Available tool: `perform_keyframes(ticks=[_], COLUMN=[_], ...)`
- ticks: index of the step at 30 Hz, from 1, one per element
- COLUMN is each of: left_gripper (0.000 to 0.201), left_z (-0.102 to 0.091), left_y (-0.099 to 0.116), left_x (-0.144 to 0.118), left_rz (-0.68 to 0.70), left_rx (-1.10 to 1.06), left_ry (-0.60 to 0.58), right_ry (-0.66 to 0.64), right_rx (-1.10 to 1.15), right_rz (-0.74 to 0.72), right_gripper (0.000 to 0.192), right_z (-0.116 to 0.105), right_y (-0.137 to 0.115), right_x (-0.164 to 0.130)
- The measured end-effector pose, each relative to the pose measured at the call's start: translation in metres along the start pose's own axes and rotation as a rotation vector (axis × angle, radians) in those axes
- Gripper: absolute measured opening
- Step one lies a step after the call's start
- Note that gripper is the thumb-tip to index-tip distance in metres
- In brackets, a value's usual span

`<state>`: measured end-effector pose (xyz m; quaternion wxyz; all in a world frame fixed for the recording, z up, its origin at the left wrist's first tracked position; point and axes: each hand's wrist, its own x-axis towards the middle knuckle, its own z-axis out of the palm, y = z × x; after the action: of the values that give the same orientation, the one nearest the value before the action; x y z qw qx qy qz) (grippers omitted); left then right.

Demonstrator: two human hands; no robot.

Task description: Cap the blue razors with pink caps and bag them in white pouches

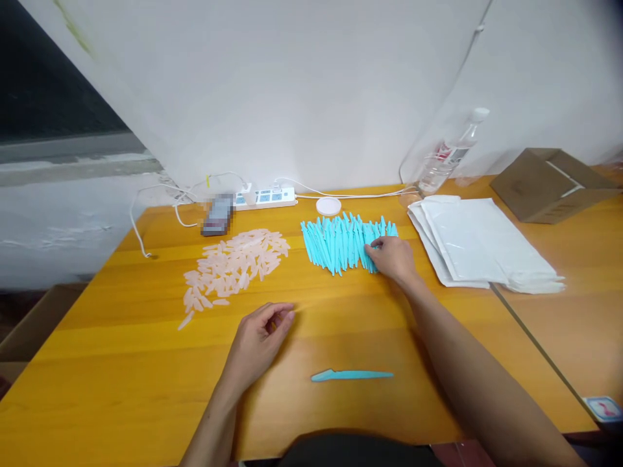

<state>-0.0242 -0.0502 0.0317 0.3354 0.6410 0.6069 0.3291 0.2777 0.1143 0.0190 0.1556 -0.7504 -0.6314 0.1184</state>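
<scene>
My right hand (392,255) reaches to the right side of a pile of slim turquoise eyebrow razors (341,243), thumb and forefinger closed on one of them. Over the bare wood my left hand (263,337) hovers with loosely curled fingers, thumb and forefinger slightly apart and nothing between them. A single turquoise eyebrow razor (353,375) lies crosswise near the table's front edge, between my forearms. Left of the turquoise pile, many small pale pink pieces (238,263), perhaps blade caps, are spread in a loose heap.
Along the wall are a phone (218,215), a power strip (267,197) with white cables and a round white lid (328,206). To the right lie white plastic bags (481,240), with a tilted clear bottle (450,155) and a cardboard box (549,185) behind. The wooden table (121,337) has a seam at right.
</scene>
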Motion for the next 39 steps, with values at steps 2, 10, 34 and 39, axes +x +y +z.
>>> perform_keyframes(ticks=[2,10,34,39], left_gripper=[0.031,0.030,0.034,0.044], left_z=[0.000,-0.020,-0.005,0.000], left_y=[-0.003,-0.014,-0.020,-0.028], left_x=[-0.001,0.006,0.066,0.055], left_rz=[-0.007,-0.002,0.089,-0.230], left_rx=[-0.008,0.062,0.207,-0.390], left_ry=[0.000,0.071,-0.044,-0.025], right_ry=[-0.025,0.058,-0.703,-0.728], right_rx=[0.062,0.358,0.597,0.674], right_rz=[0.032,0.032,-0.411,-0.379], right_gripper=[0.028,0.027,0.024,0.026], right_z=[0.000,-0.038,0.004,0.003], right_y=[0.000,0.007,-0.015,-0.013], right_x=[0.003,-0.012,-0.075,-0.073])
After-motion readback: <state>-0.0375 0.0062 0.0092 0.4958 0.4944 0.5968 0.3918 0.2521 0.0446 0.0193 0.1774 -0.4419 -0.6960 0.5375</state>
